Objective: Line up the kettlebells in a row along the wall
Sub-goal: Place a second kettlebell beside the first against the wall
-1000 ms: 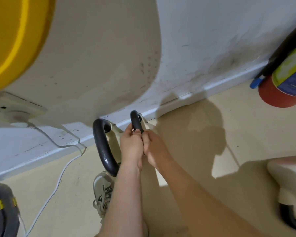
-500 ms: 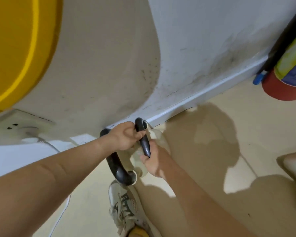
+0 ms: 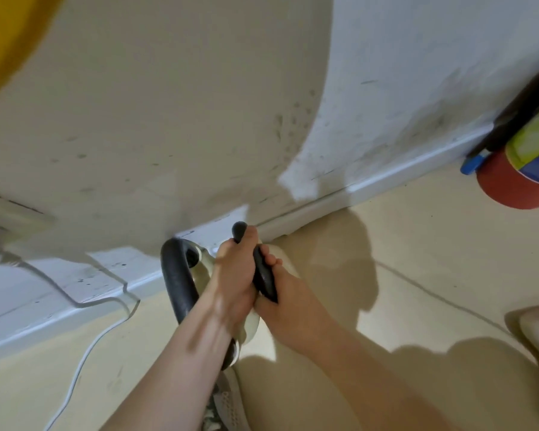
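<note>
While both hands, the left hand (image 3: 231,281) and right hand (image 3: 288,301), close around one kettlebell handle (image 3: 263,275), the beige floor (image 3: 417,259) meets a scuffed white wall (image 3: 402,104); a fire extinguisher (image 3: 517,175) stands at 2 o'clock.

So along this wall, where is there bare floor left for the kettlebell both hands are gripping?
Free: the floor strip along the baseboard between the gripped kettlebell and the fire extinguisher. Crowded: to the left, a second kettlebell sits close beside the left hand and right hand, with a white cable trailing beyond.
</note>
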A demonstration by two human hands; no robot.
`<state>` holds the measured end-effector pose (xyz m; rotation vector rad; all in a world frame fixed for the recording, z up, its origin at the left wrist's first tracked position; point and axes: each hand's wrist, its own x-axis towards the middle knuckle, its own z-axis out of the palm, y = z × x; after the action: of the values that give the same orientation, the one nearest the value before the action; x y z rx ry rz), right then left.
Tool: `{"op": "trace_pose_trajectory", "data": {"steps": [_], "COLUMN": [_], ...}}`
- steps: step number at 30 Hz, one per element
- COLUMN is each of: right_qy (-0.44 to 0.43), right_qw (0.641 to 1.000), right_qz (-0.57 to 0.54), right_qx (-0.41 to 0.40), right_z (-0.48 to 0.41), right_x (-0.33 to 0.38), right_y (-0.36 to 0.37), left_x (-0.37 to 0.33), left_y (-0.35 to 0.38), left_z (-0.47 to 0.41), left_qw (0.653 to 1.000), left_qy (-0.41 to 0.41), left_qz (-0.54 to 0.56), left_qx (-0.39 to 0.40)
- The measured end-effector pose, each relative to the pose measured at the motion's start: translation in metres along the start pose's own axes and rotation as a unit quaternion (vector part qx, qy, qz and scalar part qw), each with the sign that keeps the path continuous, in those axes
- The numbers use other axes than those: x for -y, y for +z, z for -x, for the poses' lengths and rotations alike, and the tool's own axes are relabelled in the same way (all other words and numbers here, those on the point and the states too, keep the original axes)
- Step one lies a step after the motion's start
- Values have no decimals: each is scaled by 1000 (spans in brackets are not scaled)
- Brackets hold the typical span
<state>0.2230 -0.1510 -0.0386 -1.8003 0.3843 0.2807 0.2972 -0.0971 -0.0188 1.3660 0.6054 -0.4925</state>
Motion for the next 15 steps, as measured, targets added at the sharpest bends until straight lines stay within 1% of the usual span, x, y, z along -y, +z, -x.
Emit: {"op": "trace_pose_trajectory", "data": {"steps": [3, 7, 12, 15], "right_qy": [-1, 8, 8, 14], "right_qw": [1000, 1000, 1000, 1000], "right_qz": [-6, -23, -25, -21], "right_qx": [-7, -17, -17, -5], "right_z": [-5, -9, -6, -4], "right_x": [1, 1, -1, 3], "right_y": [-2, -8, -3, 0], "left_x": [-3, -6, -3, -9], "left_y": [4, 10, 4, -2], "left_z": [-1, -1, -5, -6], "left_qw": [1000, 999, 998, 996], "left_qy": [-6, -16, -28, -31], "left_qz": [1, 6, -25, -60], "left_qx": [11, 45, 42, 62]}}
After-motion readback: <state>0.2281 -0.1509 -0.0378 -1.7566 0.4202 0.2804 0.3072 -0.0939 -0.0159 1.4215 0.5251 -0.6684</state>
